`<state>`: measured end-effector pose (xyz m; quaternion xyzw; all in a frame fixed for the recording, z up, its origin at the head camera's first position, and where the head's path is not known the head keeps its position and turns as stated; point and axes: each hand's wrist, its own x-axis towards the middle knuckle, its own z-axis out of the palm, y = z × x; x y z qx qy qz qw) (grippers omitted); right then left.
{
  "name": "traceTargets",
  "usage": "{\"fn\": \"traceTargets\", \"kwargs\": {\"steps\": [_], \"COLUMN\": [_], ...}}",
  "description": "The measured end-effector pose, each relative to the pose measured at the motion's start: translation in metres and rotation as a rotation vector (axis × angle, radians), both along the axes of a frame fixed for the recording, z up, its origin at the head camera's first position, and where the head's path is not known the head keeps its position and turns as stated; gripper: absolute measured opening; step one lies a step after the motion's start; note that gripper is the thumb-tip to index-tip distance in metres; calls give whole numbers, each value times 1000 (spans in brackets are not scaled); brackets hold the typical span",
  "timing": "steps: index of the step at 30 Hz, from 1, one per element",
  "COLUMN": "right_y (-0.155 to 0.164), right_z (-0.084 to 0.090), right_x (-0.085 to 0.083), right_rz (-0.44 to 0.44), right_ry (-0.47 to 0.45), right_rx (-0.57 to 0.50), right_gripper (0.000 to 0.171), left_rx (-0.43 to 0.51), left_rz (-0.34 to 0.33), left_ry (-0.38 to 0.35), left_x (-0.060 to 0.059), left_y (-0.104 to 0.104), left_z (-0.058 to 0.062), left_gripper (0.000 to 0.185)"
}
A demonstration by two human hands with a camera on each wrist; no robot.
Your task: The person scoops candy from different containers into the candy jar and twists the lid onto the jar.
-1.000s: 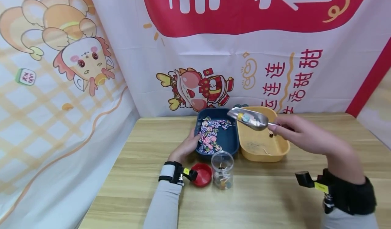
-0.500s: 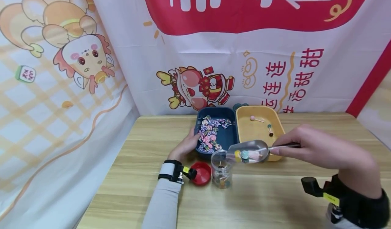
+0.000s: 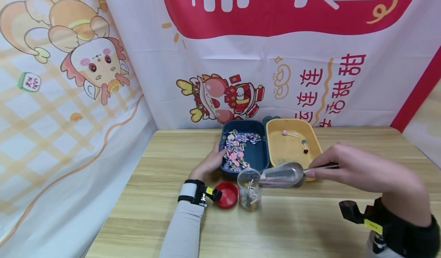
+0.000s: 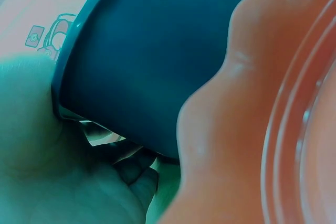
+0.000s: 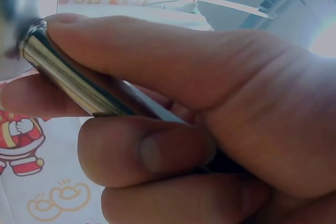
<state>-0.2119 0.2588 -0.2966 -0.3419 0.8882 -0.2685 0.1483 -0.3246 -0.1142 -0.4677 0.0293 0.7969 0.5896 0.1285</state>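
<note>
My right hand (image 3: 348, 166) grips the handle (image 5: 73, 80) of a metal scoop (image 3: 284, 175), thumb on top and fingers curled beneath. The scoop is tipped with its mouth at the rim of a small clear jar (image 3: 249, 189) that holds several lollipops. My left hand (image 3: 209, 164) rests against the left wall of the dark blue tray (image 3: 260, 156), which is full of colourful lollipops (image 3: 236, 152). In the left wrist view the blue tray wall (image 4: 142, 61) sits right against my palm, beside the red lid (image 4: 252, 129).
A yellow tray (image 3: 311, 135) with two loose lollipops stands to the right of the blue one. The jar's red lid (image 3: 227, 195) lies on the wooden table (image 3: 293, 227) left of the jar. Printed banners hang behind and to the left.
My right hand brought the loaded scoop down from above the yellow tray to the jar and tipped it; the sweets have left the scoop. The left hand stayed put.
</note>
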Motion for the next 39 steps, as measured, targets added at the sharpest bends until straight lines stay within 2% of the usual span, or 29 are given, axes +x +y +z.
{"fn": "traceTargets", "kwargs": {"steps": [6, 8, 14, 24, 28, 36, 39], "right_y": [4, 8, 23, 18, 16, 8, 4], "right_z": [0, 0, -4, -15, -21, -34, -38], "right_x": [2, 2, -3, -33, -45, -60, -62], "right_rz": [-40, -94, -276, -403, -479, -564, -632], "right_ry": [6, 23, 153, 45, 47, 85, 116], "right_rx": [17, 40, 89, 86, 58, 210, 238], "right_gripper": [21, 23, 22, 23, 24, 23, 26], "left_rx": [-7, -8, 5, -6, -8, -18, -20], "left_rz": [9, 12, 6, 12, 14, 20, 25], "left_ry": [-9, -17, -16, -27, -20, -10, -10], "left_x": [1, 1, 2, 0, 0, -1, -1], "left_y": [2, 2, 1, 0, 1, 2, 1], "left_z": [2, 2, 0, 0, 0, -1, -2], "left_gripper": [59, 60, 61, 61, 61, 59, 58]}}
